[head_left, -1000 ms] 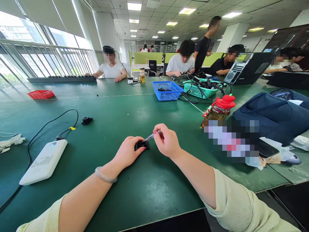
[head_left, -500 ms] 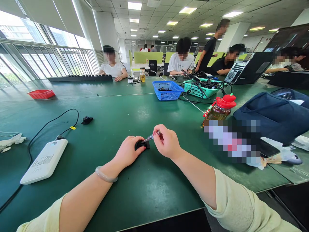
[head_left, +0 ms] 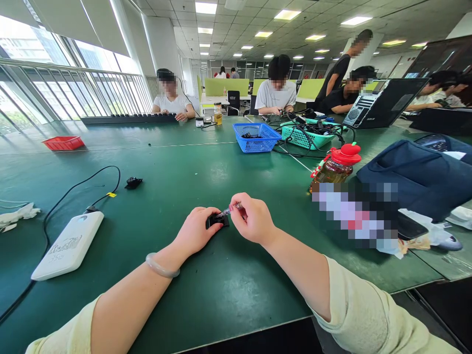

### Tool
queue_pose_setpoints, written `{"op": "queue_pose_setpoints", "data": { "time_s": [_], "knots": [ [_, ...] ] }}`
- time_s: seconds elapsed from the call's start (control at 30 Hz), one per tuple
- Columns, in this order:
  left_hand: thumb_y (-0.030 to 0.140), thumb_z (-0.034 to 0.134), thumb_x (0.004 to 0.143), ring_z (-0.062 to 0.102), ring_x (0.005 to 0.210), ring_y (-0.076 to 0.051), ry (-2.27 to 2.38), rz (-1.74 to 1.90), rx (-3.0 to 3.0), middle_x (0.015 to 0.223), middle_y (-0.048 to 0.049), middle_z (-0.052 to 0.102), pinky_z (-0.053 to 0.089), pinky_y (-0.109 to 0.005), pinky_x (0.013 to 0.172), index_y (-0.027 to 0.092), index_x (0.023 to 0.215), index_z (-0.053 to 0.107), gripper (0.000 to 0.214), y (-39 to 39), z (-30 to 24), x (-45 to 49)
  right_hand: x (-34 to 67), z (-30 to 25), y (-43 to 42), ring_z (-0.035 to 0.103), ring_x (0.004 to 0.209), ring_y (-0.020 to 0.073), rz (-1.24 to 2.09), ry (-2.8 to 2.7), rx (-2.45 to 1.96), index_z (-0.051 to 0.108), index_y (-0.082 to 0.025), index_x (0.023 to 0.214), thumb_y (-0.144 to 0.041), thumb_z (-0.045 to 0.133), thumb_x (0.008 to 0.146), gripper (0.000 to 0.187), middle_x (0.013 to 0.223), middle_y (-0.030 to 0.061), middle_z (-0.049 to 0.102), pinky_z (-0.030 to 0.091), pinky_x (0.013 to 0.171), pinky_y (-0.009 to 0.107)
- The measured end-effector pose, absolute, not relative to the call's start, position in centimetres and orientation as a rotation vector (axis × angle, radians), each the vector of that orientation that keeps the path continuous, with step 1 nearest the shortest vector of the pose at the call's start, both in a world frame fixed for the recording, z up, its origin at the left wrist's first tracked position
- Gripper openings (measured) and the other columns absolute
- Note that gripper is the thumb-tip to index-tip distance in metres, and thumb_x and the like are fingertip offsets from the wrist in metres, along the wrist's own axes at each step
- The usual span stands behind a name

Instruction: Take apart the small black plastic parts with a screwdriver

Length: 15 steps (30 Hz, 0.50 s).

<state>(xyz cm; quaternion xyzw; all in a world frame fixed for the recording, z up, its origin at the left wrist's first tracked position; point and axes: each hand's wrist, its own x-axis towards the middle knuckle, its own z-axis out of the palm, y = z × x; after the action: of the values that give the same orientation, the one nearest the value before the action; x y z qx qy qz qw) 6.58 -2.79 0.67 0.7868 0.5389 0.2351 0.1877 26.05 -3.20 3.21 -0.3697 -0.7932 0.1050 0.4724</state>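
On the green table [head_left: 173,187], my left hand [head_left: 194,229] pinches a small black part [head_left: 221,220] between thumb and forefinger, its fine detail too small to make out. My right hand [head_left: 252,217] is closed around a slim screwdriver [head_left: 224,212] with a clear handle. The screwdriver slants down to the left, and its tip meets the top of the black part or lies just over it; which of the two I cannot tell. A pale bangle [head_left: 162,268] circles my left wrist.
A white power bank [head_left: 68,248] with a black cable and a small black piece [head_left: 133,183] lie left. Beyond are a red tray [head_left: 63,143], a blue basket [head_left: 256,140] and a green basket [head_left: 308,137] with cables. A red-lidded bottle [head_left: 337,164] and dark bag [head_left: 416,174] stand right.
My right hand has shifted slightly left and down, with the screwdriver now at a flatter slant. My left hand and the black part stay in place. A standing person behind has moved right.
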Motion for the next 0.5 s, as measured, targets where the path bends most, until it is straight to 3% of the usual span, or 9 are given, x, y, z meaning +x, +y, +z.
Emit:
{"op": "queue_pose_setpoints", "data": {
  "time_s": [0.27,0.5],
  "knots": [
    [0.036,0.063,0.088,0.063,0.114,-0.03,1.501,0.684,2.218,0.111,-0.007,0.075,0.051,-0.048,0.101,0.024,0.109,0.071,0.026,-2.73,0.47,6.53,25.83,3.15,-3.46,0.045,0.049,0.013,0.502,-1.923,-0.937,0.049,-0.027,0.087,-0.039,0.048,0.091,0.013,0.053,-0.0073,0.045,0.036,0.055,0.027],
    [0.034,0.065,0.086,0.062,0.116,-0.03,1.523,0.674,2.211,0.114,-0.0068,0.074,0.05,-0.046,0.103,0.025,0.112,0.071,0.028,-2.8,0.55,6.52,25.77,2.99,-3.02,0.047,0.052,0.0123,0.678,-1.725,-0.956,0.052,-0.026,0.088,-0.044,0.055,0.09,0.018,0.061,-0.0055,0.053,0.039,0.055,0.027]
  ]
}}
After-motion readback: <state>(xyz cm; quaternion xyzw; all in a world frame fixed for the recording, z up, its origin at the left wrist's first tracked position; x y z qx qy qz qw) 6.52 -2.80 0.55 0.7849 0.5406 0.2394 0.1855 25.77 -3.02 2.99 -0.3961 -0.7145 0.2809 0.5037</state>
